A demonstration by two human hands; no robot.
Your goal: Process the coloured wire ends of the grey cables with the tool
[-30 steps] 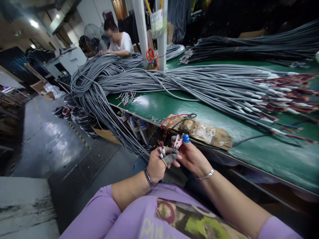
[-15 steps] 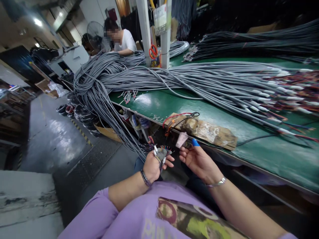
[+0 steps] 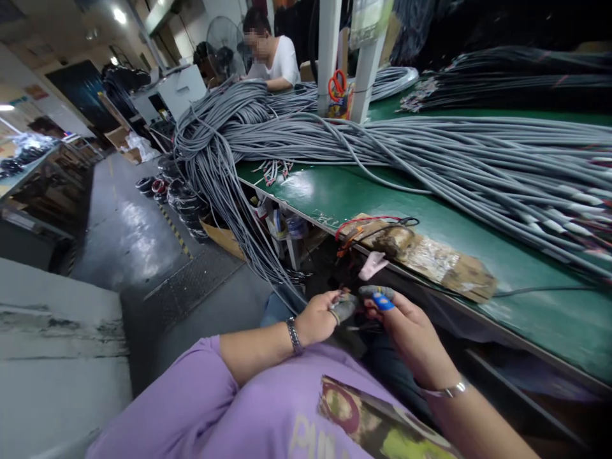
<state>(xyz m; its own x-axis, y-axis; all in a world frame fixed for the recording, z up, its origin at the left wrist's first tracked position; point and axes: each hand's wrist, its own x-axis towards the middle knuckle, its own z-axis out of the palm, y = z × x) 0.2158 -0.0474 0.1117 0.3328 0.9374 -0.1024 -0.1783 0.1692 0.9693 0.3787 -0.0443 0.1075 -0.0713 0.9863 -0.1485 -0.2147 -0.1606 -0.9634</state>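
Note:
My left hand [image 3: 325,315] is closed on the end of a grey cable, a grey cover on its thumb; its thin wires are mostly hidden by the fingers. Facing it almost fingertip to fingertip, my right hand [image 3: 404,322] is pinched, with a blue wrap [image 3: 383,301] on the thumb and a grey cover on the index finger. What lies between the right fingertips is too small and dark to make out. Grey cables [image 3: 261,245] hang from the bench edge towards my left hand. A pale pink clip-like piece [image 3: 373,265] sits at the bench edge just beyond my hands.
A long bundle of grey cables [image 3: 406,150] with white-sleeved ends lies across the green bench [image 3: 329,197]. A taped wooden board [image 3: 430,255] with red and black leads is at the near edge. Orange-handled scissors [image 3: 337,83] stand by a post. Behind, a co-worker [image 3: 280,60] works.
My right hand has moved in to meet my left, its fingers now pinched. The fanned coloured wires at my left hand are now mostly covered. The view has swung left.

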